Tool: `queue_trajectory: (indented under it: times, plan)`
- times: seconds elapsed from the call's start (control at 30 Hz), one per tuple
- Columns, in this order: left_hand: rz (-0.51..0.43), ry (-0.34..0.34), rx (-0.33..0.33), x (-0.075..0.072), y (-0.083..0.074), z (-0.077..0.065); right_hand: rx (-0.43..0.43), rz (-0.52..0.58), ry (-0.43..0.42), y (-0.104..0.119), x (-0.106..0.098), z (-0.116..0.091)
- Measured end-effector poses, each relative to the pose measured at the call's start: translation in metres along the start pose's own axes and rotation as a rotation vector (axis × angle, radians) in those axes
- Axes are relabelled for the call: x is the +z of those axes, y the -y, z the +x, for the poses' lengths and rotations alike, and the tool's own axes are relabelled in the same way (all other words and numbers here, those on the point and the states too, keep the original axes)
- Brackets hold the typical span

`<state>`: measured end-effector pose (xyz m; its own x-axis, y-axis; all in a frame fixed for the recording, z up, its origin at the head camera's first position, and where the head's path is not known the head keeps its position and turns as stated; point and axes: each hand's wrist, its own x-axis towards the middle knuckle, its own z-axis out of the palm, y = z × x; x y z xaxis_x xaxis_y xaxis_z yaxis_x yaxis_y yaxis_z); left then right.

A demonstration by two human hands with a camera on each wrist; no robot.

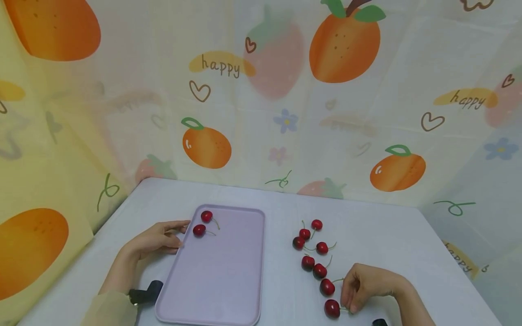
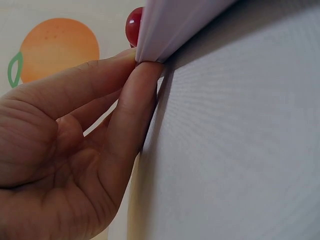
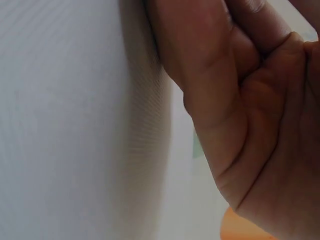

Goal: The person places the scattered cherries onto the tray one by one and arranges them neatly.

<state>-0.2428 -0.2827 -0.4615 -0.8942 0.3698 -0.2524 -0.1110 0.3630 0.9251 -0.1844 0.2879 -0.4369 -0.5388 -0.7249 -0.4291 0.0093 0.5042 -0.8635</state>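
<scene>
Red, round, glossy cherry with a thin greenish stem (image 1: 332, 309): stem end is at the fingertips of the bare right hand (image 1: 369, 283), thumb and fingers curled and drawn narrow, pinching the stem, fruit on the table just beside them. Right wrist view shows mostly palm and thumb low over the white surface; fingertip contact not visible there. Left hand (image 1: 157, 240) has the left rim of a pale lilac, rectangular, round-cornered tray (image 1: 220, 271) between thumb and index finger, gap narrow, clear in the left wrist view; other fingers partly hidden. Tray lies flat, long side running away from the person. Two dark red stemmed cherries (image 1: 199, 231) sit in its far left corner, near each other, stems pointing right, close to the left hand. Seven more red stemmed cherries (image 1: 307, 263) lie on the table right of the tray, well apart from it, in a loose trail going away from the pinched one: one just beyond it, then a side-by-side pair, then a looser group of four at the far end. Black wrist-worn device (image 1: 147, 293) and beige sleeve (image 1: 110, 310) on left arm; black piece (image 1: 379, 322) by right wrist. White table (image 1: 281, 280) under everything. Behind, cream fabric backdrop (image 1: 253, 145) printed with oranges, strawberries, flowers, hearts, "happy".
</scene>
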Motion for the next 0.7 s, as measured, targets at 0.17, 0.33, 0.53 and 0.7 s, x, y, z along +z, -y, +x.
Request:
queue_trajectory:
  times: [0.17,0.33,0.53,0.7]
  plan:
    - [-0.007,-0.001,0.001,0.0003,0.0007,0.0004,-0.001,-0.002,-0.003,0.0012,0.0014,0.0003]
    - [-0.002,0.000,-0.001,0.0000,0.0008,0.0015,0.000,-0.012,-0.002,0.0024,0.0027,0.0005]
    - [0.002,-0.003,-0.001,0.0001,0.0008,0.0009,-0.017,-0.034,0.002,0.0022,0.0038,0.0016]
    - [0.004,-0.005,0.001,-0.0001,0.0012,0.0008,-0.012,-0.041,-0.002,0.0022,0.0044,0.0027]
